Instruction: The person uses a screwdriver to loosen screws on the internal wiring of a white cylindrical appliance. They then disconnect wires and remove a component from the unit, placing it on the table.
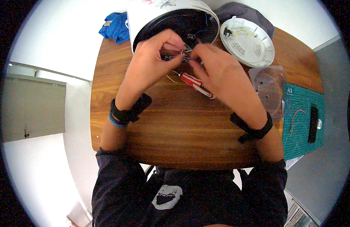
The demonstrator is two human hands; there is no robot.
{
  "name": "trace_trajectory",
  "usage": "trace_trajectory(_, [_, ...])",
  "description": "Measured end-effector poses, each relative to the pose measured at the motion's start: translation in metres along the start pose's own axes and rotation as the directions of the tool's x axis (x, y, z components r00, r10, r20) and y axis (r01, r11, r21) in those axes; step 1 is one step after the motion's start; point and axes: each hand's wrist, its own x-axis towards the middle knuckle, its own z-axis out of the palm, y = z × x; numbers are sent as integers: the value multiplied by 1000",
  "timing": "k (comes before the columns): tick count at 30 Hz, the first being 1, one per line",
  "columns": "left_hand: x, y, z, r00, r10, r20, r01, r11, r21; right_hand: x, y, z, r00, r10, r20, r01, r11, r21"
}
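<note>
My left hand point(154, 53) and my right hand point(220, 70) meet in front of the open end of a white rounded appliance housing point(173, 8) lying on its side. Thumb and fingers of both hands are pinched together on thin wires point(187, 49) at the dark opening. How the wires join is too small and blurred to tell. Under my right hand lies a hand tool with red and white handles point(191, 80); its working end is hidden. A loose pale wire point(171, 78) hangs beside it. Blue wiring point(209, 19) shows inside the housing.
A round white base plate point(264, 56) with vents, a black plug and a yellow wire lies right of the housing. Nearby are a clear plastic bag point(267, 92) and a green cutting mat point(296, 147) bearing a black bar point(313, 123). A blue cloth point(120, 28) sits at left.
</note>
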Motion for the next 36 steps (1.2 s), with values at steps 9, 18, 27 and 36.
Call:
trace_trajectory(9, [-1, -12, -2, 998, -56, 35, 59, 994, -95, 16, 15, 12, 999, -26, 26, 29, 992, -121])
trace_trajectory(18, [-2, -12, 0, 998, -68, -10, 68, 997, -47, 26, 13, 19, 998, -22, -62, 19, 998, -62])
trace_trajectory(27, [-1, -8, -1, 997, -78, -23, 77, 997, -29, 27, 7, 20, 999, 47, -5, -47, 989, -143])
trace_trajectory(36, [-1, -14, 1, 999, -39, -36, 38, 998, -53, 26, 8, 23, 998, 12, -60, -18, 994, -108])
